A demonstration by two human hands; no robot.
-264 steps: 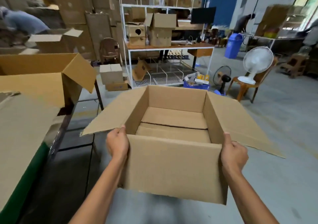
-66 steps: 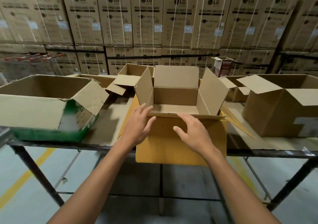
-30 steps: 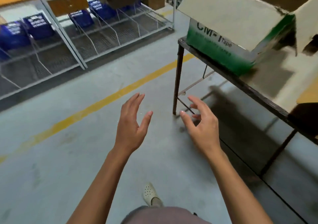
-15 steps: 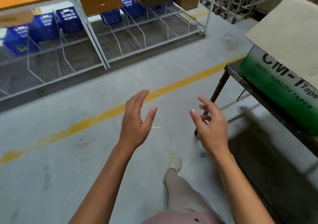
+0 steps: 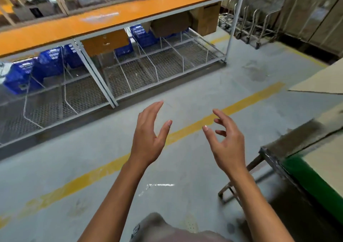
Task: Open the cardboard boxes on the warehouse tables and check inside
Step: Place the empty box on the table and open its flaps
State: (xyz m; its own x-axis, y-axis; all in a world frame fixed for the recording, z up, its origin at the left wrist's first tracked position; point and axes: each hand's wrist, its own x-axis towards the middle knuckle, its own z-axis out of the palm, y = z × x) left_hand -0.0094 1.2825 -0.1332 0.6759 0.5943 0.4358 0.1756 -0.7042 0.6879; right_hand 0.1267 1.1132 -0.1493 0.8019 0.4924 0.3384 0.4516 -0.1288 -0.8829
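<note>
My left hand (image 5: pixel 148 139) and my right hand (image 5: pixel 227 141) hover in mid-air above the grey floor, palms facing each other, fingers spread and loosely bent, holding nothing. At the right edge stands a metal table (image 5: pixel 269 154) with a green-and-cream cardboard box (image 5: pixel 315 182) on it, only partly in view. A cream flap of that box (image 5: pixel 321 82) sticks out higher up at the right. Brown cardboard boxes (image 5: pixel 204 19) sit under the orange-topped workbench (image 5: pixel 111 19) across the aisle. Both hands are well clear of any box.
A yellow line (image 5: pixel 104 169) runs diagonally across the floor. The workbench has wire-mesh lower shelves (image 5: pixel 157 67) holding blue plastic crates (image 5: pixel 50 61). Metal trolleys (image 5: pixel 248 24) stand at the back right. My knee (image 5: pixel 167 230) shows at the bottom.
The view has swung further left, away from the table; the green box has slid towards the right edge. Both hands keep the same empty, spread pose.
</note>
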